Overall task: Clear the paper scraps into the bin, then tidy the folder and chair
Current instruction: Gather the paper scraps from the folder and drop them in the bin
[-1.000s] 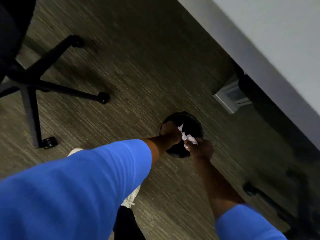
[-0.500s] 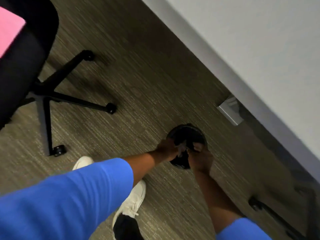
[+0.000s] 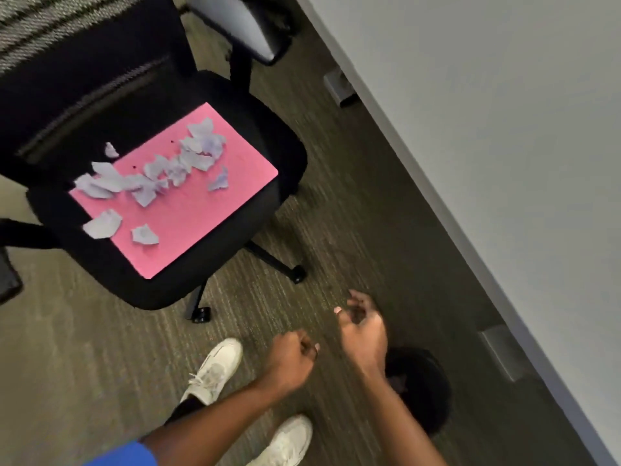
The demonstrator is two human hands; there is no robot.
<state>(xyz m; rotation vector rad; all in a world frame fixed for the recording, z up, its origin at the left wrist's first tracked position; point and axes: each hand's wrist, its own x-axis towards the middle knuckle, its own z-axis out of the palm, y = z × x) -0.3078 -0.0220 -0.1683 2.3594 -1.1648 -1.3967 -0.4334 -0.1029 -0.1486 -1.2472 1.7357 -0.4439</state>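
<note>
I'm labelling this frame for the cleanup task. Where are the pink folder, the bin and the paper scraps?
pink folder (image 3: 215, 210): head view, bare pink surface near its lower right.
bin (image 3: 423, 391): head view, dark rim beside the right forearm.
paper scraps (image 3: 201, 146): head view, cluster at the folder's upper part.

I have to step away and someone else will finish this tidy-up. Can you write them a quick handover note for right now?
Left hand: loosely curled, nothing visible in it.
Right hand: fingers spread, empty, above the floor beside the bin.
Things: pink folder lies flat on the chair seat, with many paper scraps on it; one scrap lies on the seat just off the folder.
Done: nothing can be confirmed; the bin's inside is too dark to see.
Left: carry the scraps to the bin, then tidy folder and chair.
</note>
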